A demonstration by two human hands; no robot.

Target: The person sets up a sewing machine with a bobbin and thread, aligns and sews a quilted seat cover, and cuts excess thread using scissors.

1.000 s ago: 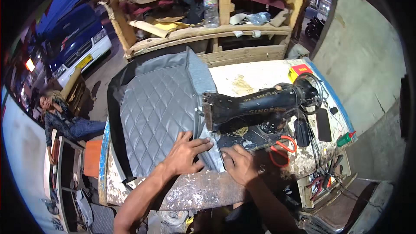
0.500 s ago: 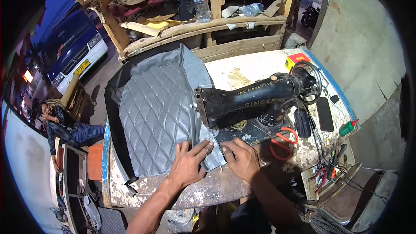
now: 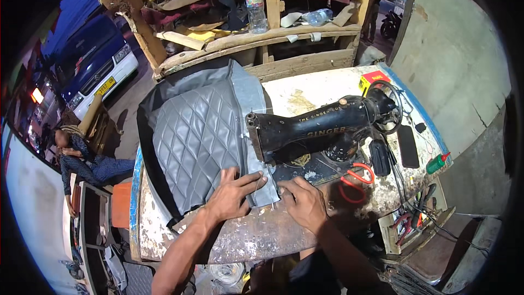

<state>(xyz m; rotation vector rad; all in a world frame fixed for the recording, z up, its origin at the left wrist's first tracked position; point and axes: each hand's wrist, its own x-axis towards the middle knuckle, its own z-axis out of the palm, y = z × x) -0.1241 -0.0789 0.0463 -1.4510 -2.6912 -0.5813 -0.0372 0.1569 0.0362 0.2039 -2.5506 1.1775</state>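
Note:
A grey diamond-quilted vinyl cover (image 3: 199, 136) with dark side panels lies on the table, its pale backing strip (image 3: 262, 188) running under the head of a black sewing machine (image 3: 311, 131). My left hand (image 3: 232, 194) rests on the cover's near right part, index finger stretched along the strip just in front of the needle area. At the strip's right edge is my right hand (image 3: 303, 202), thumb and index finger drawn together on the border. The machine head hides the stitching point in part.
Orange-handled scissors (image 3: 357, 183), a black phone (image 3: 408, 146) and a green bottle (image 3: 438, 163) lie on the worn table (image 3: 245, 246). An open tool drawer (image 3: 406, 229) juts out at the right. Behind stands a wooden shelf (image 3: 305, 68) with scraps; a person (image 3: 87, 155) sits at left.
The cover has slid slightly away from me and bulges more along its near part. Both hands remain beside the needle area, the left shifted a little. The seated person's head has lowered.

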